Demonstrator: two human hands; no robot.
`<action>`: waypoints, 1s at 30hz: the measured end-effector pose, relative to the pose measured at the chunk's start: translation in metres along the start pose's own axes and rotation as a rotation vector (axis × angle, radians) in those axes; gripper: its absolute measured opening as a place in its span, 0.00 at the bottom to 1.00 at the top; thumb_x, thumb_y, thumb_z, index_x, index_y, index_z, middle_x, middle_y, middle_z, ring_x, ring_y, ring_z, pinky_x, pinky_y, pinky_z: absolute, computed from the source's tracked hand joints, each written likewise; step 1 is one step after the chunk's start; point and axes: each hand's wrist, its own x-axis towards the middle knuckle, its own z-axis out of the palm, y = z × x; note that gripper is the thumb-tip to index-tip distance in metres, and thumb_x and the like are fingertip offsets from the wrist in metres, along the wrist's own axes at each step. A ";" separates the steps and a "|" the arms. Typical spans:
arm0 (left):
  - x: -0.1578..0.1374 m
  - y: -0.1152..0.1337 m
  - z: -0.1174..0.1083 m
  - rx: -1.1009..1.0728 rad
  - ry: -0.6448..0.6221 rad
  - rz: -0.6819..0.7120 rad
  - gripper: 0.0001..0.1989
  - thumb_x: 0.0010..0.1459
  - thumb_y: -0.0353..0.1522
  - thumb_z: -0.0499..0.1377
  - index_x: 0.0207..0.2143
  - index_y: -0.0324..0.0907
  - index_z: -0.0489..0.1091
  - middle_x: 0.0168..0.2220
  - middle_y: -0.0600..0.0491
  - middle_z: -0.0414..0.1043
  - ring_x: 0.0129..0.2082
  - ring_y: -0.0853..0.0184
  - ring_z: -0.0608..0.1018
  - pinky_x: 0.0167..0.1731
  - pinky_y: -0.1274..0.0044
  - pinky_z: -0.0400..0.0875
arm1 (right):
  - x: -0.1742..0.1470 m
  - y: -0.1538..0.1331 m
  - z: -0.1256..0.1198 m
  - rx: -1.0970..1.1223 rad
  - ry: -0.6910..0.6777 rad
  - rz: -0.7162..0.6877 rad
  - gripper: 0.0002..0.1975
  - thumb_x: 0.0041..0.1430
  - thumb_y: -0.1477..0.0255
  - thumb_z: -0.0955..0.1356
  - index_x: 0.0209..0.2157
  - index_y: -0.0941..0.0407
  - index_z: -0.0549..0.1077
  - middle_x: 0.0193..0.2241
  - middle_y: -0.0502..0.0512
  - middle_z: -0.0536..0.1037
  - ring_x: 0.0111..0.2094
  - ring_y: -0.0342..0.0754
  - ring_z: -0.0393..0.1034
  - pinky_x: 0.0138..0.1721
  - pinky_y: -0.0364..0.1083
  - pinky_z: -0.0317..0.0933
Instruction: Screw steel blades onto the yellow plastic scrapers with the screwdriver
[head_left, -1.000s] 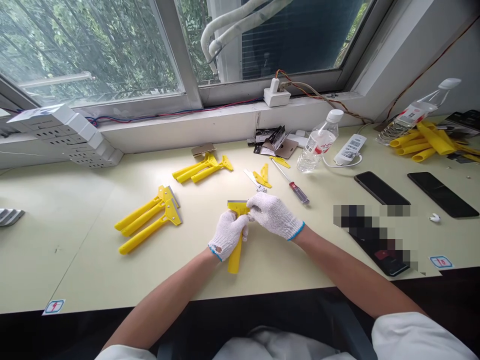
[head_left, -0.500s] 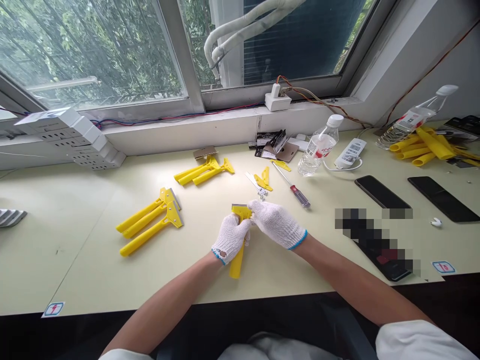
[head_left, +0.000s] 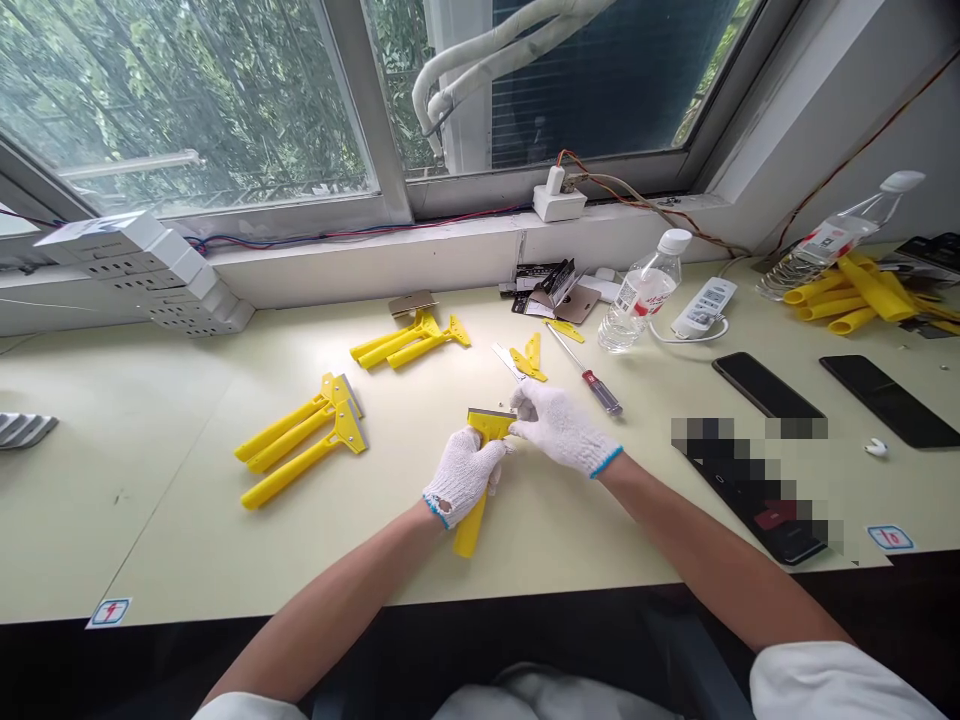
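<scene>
My left hand [head_left: 460, 476], in a white knit glove, is wrapped round a yellow scraper [head_left: 470, 530] just below its head. The handle slants toward the table's front edge, and a metal blade runs along the head's far side. At the head's right end, my gloved right hand [head_left: 561, 430] has its fingertips pinched together. Anything between them is hidden or too small to name. Just beyond lie a loose blade [head_left: 507, 360], yellow plastic pieces [head_left: 531, 358] and tiny screws, partly covered by the right hand. A screwdriver [head_left: 598, 388] lies to the right.
Left on the table [head_left: 172, 540] lie assembled scrapers [head_left: 289, 477], with yellow handles [head_left: 405, 345] further back. Black packaging [head_left: 551, 288] and a water bottle [head_left: 643, 295] stand behind. Phones [head_left: 769, 388] and a pile of yellow tubes [head_left: 847, 295] are to the right.
My right hand has drawn slightly right of the scraper's head, uncovering more of the head and blade. The scraper has tilted a little; my left hand keeps its grip.
</scene>
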 end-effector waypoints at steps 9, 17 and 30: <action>0.001 0.001 -0.010 -0.364 -0.087 -0.091 0.11 0.58 0.39 0.67 0.33 0.41 0.76 0.18 0.57 0.67 0.17 0.70 0.66 0.22 0.75 0.63 | 0.006 0.007 -0.047 -0.060 0.059 0.206 0.14 0.67 0.62 0.73 0.49 0.54 0.77 0.44 0.58 0.84 0.45 0.54 0.79 0.47 0.50 0.69; 0.004 0.001 -0.018 -0.614 -0.053 -0.034 0.11 0.60 0.39 0.67 0.38 0.40 0.75 0.22 0.58 0.64 0.20 0.71 0.64 0.23 0.77 0.62 | 0.000 0.026 -0.081 -0.668 -0.137 0.663 0.17 0.72 0.64 0.68 0.54 0.60 0.76 0.50 0.74 0.83 0.51 0.68 0.81 0.43 0.55 0.68; 0.015 0.011 -0.055 -0.533 0.354 0.251 0.08 0.58 0.37 0.66 0.36 0.41 0.76 0.23 0.57 0.69 0.20 0.70 0.68 0.23 0.76 0.65 | -0.041 0.009 -0.104 0.020 0.281 -0.243 0.14 0.71 0.68 0.70 0.52 0.49 0.86 0.42 0.51 0.88 0.39 0.52 0.81 0.38 0.48 0.70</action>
